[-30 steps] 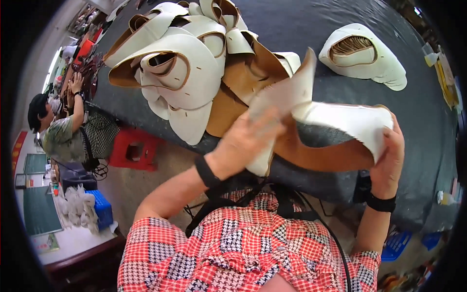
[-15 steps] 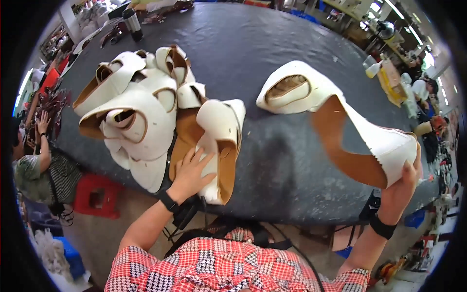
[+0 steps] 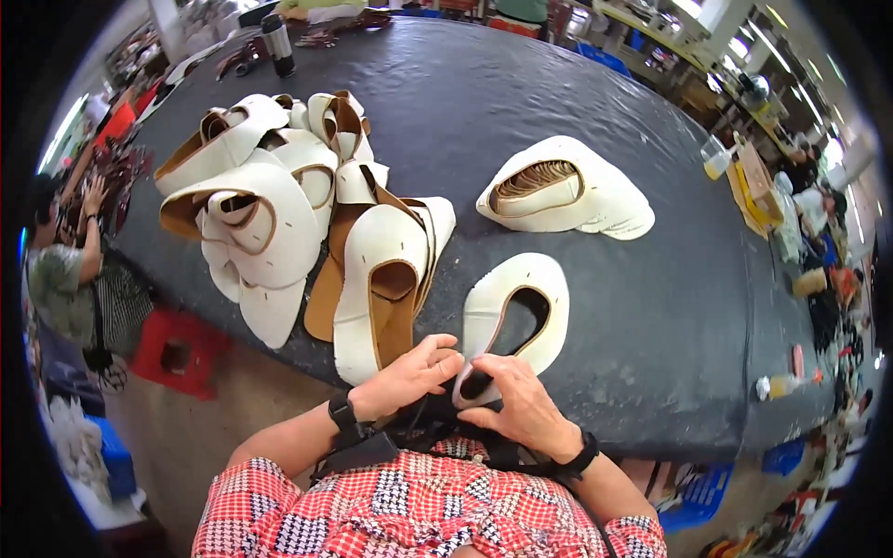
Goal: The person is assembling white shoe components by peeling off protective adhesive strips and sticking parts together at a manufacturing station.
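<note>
Hands have come together at the near edge of the dark-covered table (image 3: 633, 344): half a second ago the right hand (image 3: 510, 395) held a white shoe upper (image 3: 491, 290) out to the right, its brown lining showing, while the left hand (image 3: 416, 374) lay on the big pile. Now that upper is in front of the person's body, curved into a loop around its opening, with its narrow end pinched between the right thumb and fingers. The left hand is off the pile, fingers bent, just beside that end; whether it touches the upper I cannot tell. The nested stack of uppers (image 3: 614, 206) lies farther off to the right, clear of the held one, and the pile of uppers (image 3: 284, 228) lies to the left. In my judgement, the work has shifted from drawing the upper over to shaping or aligning its ends, and it has not yet joined the stack.
</note>
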`<action>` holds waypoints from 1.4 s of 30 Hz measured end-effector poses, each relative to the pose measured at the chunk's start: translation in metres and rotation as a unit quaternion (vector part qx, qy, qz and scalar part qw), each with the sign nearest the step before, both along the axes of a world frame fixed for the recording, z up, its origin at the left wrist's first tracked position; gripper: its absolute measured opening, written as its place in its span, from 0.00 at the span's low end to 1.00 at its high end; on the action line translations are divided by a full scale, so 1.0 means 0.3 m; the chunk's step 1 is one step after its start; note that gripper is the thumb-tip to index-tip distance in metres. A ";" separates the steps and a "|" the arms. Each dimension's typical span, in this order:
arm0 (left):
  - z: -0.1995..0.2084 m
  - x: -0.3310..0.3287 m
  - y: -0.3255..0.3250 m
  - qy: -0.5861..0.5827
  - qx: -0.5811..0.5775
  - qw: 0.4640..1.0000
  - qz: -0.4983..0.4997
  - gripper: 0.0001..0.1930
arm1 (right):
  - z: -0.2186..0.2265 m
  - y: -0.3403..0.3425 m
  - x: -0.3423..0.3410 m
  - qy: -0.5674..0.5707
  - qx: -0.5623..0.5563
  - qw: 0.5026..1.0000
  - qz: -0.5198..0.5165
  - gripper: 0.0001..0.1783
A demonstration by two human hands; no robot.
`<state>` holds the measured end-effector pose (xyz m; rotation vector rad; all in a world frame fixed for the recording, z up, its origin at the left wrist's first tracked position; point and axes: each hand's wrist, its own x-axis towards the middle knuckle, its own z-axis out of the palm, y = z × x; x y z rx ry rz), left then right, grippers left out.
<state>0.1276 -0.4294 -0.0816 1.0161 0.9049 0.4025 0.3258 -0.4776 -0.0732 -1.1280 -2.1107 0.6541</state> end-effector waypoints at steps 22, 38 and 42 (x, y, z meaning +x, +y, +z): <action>0.019 0.323 -0.134 -0.022 -0.007 0.963 0.267 0.19 | -0.152 0.023 0.428 0.559 -0.619 0.551 -0.042 0.16; -0.020 0.264 -0.107 -0.110 -0.023 0.954 0.277 0.14 | -0.025 -0.115 0.208 0.532 -0.431 0.724 -0.080 0.11; 0.006 0.226 -0.116 0.125 0.445 0.801 0.381 0.13 | 0.015 -0.111 0.165 0.387 -0.271 0.871 -0.132 0.09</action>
